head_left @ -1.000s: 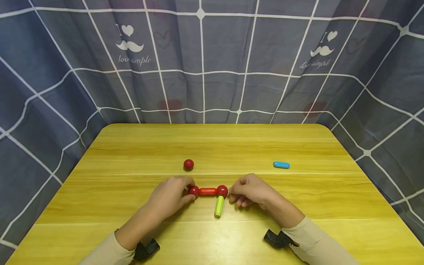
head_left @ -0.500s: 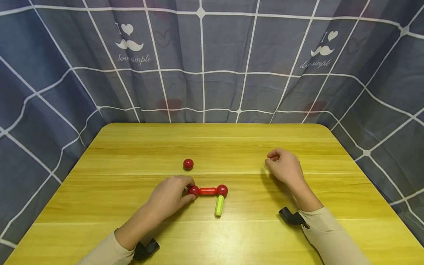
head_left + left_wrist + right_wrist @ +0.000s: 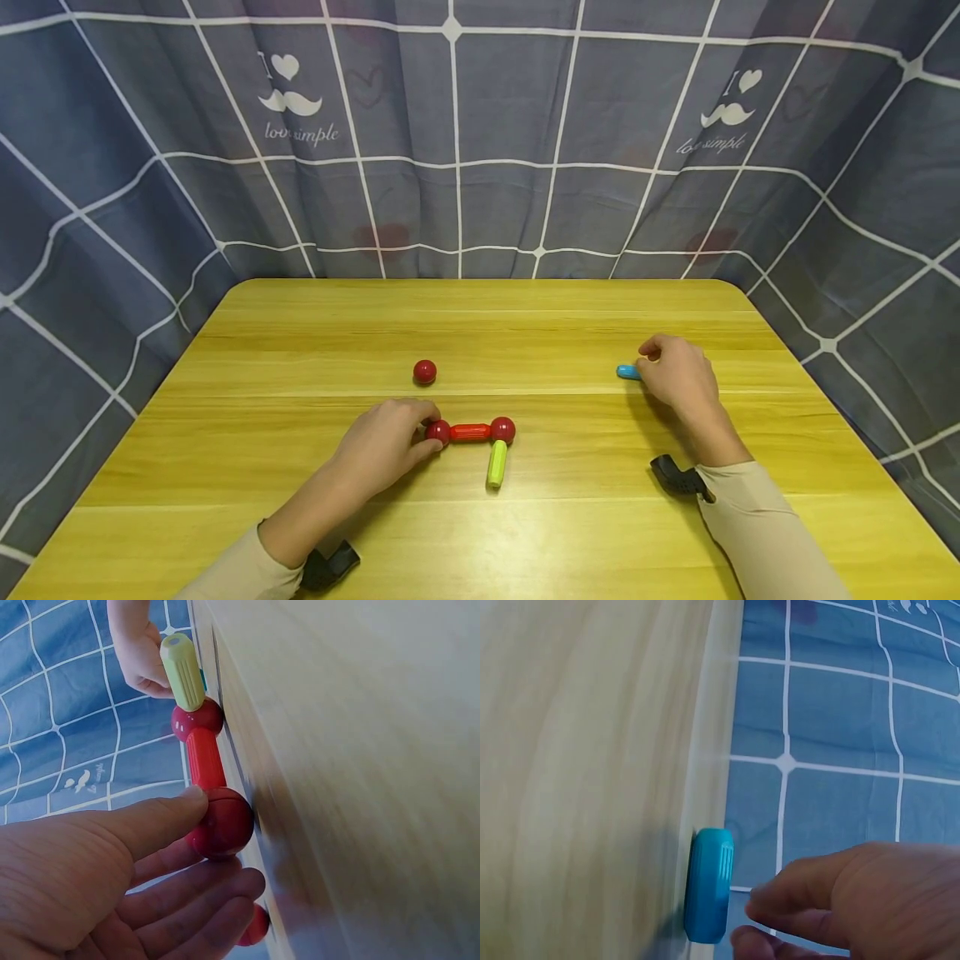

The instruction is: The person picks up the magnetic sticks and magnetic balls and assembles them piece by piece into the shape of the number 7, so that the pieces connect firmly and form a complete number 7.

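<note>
My left hand pinches a red ball between thumb and fingers; the left wrist view shows the thumb on that ball. A red rod joins it to a second red ball, from which a yellow-green rod extends toward the near edge. At the right, my right hand is over the right end of a blue rod. In the right wrist view, a gap separates the blue rod from the bent fingers of the right hand, which hold nothing.
Behind the joined pieces, a loose red ball lies on the wooden table. A dark checked curtain hangs along the table's back and sides. Black devices are at both wrists.
My right hand has moved from beside the second red ball to the back right, reaching the blue rod. My left hand has kept its grip on the ball and the joined pieces lie as before.
</note>
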### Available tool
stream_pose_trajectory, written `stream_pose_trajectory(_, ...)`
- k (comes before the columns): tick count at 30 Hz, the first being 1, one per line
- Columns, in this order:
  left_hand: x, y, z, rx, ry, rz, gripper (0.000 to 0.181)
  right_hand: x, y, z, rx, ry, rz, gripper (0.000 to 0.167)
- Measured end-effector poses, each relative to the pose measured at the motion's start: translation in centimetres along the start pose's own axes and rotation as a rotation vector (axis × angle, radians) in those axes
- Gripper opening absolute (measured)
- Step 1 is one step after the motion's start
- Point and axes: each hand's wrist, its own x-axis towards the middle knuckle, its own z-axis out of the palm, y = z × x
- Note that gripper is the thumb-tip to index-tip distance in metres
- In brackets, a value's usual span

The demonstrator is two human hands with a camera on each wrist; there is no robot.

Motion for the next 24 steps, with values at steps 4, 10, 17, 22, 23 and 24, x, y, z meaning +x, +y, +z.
stream_pose_trajectory(4, 0.01, -0.04, 0.04, -0.006, 0.002, 0.000, 0.019, 0.24, 0.31, 0.00, -0.035, -0.045, -0.045, 0.031)
stream_pose_trajectory(10, 0.03, -0.12, 0.10, -0.003, 0.004, -0.004, 0.020, 0.44, 0.41, 0.27, -0.069, -0.136, -0.099, 0.035)
stream_pose_trajectory(17, 0.01, -0.04, -0.01, 0.005, 0.004, -0.008, 0.020, 0.25, -0.09, 0.33, -0.082, -0.164, -0.125, 0.027)
stream_pose_trajectory(22, -0.03, -0.04, 0.02, 0.010, 0.007, -0.011, 0.021, 0.19, -0.39, 0.53, -0.098, -0.180, -0.140, 0.025)
stream_pose_trajectory(23, -0.01, -0.05, 0.03, 0.011, 0.008, -0.010, 0.021, 0.19, -0.38, 0.58, -0.102, -0.180, -0.140, 0.024)
stream_pose_trajectory(24, -0.01, -0.05, 0.04, 0.011, 0.008, -0.009, 0.021, 0.16, -0.39, 0.61, -0.105, -0.179, -0.143, 0.023)
